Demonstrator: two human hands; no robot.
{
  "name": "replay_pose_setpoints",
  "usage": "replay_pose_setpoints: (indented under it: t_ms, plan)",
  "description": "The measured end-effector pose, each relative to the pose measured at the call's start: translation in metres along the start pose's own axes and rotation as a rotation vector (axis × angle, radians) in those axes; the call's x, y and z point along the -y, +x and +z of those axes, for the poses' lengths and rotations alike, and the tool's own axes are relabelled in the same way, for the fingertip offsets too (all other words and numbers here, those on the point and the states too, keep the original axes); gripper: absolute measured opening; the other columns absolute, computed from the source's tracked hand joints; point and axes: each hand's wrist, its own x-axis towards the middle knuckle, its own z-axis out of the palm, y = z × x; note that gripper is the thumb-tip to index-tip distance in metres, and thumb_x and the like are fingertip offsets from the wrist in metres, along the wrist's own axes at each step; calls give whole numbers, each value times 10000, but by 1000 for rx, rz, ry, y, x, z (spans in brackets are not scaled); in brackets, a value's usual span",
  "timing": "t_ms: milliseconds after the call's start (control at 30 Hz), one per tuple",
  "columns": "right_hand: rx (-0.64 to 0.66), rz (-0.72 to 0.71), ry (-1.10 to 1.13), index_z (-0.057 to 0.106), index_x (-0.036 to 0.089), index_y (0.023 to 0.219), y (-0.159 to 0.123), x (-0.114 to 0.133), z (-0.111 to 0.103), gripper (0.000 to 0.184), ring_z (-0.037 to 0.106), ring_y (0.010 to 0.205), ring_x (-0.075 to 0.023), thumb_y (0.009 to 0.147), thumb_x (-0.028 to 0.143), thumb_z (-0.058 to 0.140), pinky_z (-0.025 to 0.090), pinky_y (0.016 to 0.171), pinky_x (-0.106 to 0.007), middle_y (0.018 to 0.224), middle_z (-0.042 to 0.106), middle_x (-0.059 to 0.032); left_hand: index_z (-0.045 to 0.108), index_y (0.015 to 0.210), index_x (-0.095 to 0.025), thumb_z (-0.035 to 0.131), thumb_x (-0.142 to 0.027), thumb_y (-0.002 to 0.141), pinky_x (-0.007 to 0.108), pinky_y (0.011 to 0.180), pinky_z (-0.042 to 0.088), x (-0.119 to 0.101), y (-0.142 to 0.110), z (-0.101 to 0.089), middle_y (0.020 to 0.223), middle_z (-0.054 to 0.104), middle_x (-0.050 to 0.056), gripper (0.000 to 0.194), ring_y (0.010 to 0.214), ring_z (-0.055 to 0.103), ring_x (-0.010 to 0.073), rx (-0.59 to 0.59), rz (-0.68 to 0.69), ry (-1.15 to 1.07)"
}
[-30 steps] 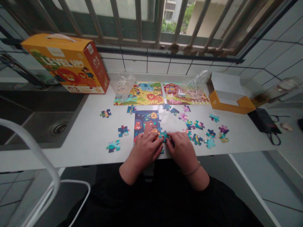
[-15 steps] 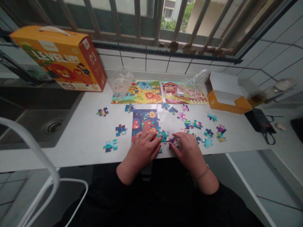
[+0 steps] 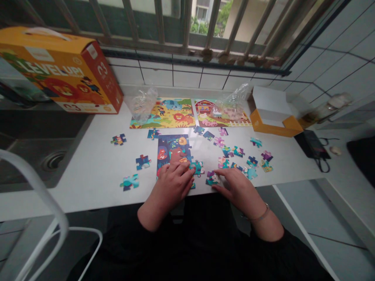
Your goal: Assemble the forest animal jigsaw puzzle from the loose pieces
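My left hand [image 3: 172, 181] lies across the lower part of a partly joined jigsaw puzzle [image 3: 175, 150] with a brown bear on dark blue, its fingers stretched out and covering some of it. At the puzzle's right edge a teal puzzle piece [image 3: 198, 168] sits by my left fingertips. My right hand [image 3: 237, 183] has thumb and index finger at the edges of a purple-and-teal puzzle piece [image 3: 212, 178] near the counter's front edge. Right of the puzzle lie several loose pieces [image 3: 223, 162]; on its left are a blue piece [image 3: 143, 161] and a light teal piece [image 3: 129, 182].
Two finished picture puzzles [image 3: 164, 113] lie at the back, partly under clear plastic bags [image 3: 143, 103]. An orange box [image 3: 64, 74] stands back left beside the sink [image 3: 55, 160]. An open box [image 3: 274, 117] and a phone [image 3: 312, 146] are on the right.
The view has shifted, so everything sits farther left. My right thumb and index finger have closed in on the purple-and-teal piece, which shows more fully now. My left hand stays on the puzzle.
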Motion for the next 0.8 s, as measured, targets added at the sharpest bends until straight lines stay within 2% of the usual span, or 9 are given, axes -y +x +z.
replay_pose_setpoints:
  t_ms: [133, 400, 800]
  plan:
    - [-18, -37, -7, 627, 230, 1402, 2, -3, -3, 386, 725, 1134, -321, 1051, 338, 744, 608, 977, -499, 1240, 768, -136, 693, 1429, -262, 557, -312, 1128, 538, 1089, 401, 1, -1, 4, 1551, 696, 92, 334, 1382, 626, 333, 7, 28, -35]
    - [6, -159, 68, 667, 262, 1360, 1, 1, -6, 307, 749, 1140, -289, 1062, 291, 732, 634, 967, -495, 1262, 785, -123, 693, 1441, -248, 559, -313, 1128, 539, 1089, 410, 4, -1, 6, 1530, 716, 93, 346, 1372, 642, 330, 17, 37, -53]
    - [28, -203, 62, 704, 243, 1297, 7, 16, 4, 243, 758, 1096, -260, 1063, 299, 738, 618, 938, -454, 1270, 795, -117, 720, 1385, -293, 578, -307, 1114, 531, 1079, 418, 2, 0, 3, 1516, 719, 82, 306, 1356, 639, 329, 10, 42, -48]
